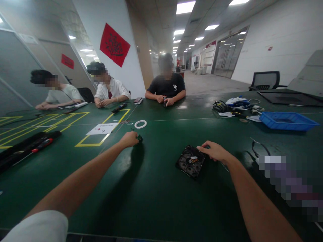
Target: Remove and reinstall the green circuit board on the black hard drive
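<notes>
An opened black hard drive (190, 161) lies flat on the green table (151, 195) in front of me. My right hand (214, 151) rests on its far right corner, fingers curled over the edge. My left hand (129, 139) is stretched out to the left and is closed around a small dark green part (139, 137) that sticks out past the fingers just above the table.
A white ring (140, 124) and a white paper sheet (103, 128) lie beyond my left hand. Screwdrivers in a black case (27, 146) sit at left. A blue tray (287, 120) and cables (220, 106) are at right. Three people sit across the table.
</notes>
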`<state>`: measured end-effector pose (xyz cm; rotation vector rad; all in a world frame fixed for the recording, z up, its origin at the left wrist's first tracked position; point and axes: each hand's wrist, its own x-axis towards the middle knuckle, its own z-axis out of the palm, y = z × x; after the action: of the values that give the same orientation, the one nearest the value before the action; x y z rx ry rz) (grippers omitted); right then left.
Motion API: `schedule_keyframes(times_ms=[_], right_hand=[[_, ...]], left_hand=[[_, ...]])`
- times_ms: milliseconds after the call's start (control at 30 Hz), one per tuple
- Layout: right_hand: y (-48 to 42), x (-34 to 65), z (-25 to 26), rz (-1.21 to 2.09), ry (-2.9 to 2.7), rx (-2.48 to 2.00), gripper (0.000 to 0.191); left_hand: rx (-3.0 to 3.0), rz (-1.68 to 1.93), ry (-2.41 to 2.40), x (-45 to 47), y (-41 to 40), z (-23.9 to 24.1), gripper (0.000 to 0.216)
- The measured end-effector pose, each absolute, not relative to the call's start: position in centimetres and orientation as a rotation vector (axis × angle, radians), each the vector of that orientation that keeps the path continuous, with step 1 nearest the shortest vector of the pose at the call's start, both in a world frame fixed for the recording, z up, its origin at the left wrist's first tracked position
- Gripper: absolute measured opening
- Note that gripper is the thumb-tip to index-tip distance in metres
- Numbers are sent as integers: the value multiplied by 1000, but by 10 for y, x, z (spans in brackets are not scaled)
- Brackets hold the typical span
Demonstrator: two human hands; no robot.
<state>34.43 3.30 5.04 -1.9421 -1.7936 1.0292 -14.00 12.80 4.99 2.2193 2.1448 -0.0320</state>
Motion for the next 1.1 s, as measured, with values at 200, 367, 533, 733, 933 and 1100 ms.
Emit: schedule_keyframes(times_ms=[200,367,533,733,933,1100], right_hand=[[22,364,68,1217,-2204,-1561,93],[27,353,62,958,-2367,-1645,101],[21,337,64,955,-2403,-1618,103],[15,327,68,1000,-2401,-1627,120],[18,327,65,1052,-2422,-1576,111],[17,324,66,1100,-2393,-1597,112]], left_hand=[[2245,-11,2110,-106,135,50,19],[2284,-1,2047,-71,141,49,20],[2328,26,1967,-32,140,48,18],[2332,110,1898,10,133,47,22],[2280,262,1847,30,125,44,25],[2128,474,1852,22,117,39,22]])
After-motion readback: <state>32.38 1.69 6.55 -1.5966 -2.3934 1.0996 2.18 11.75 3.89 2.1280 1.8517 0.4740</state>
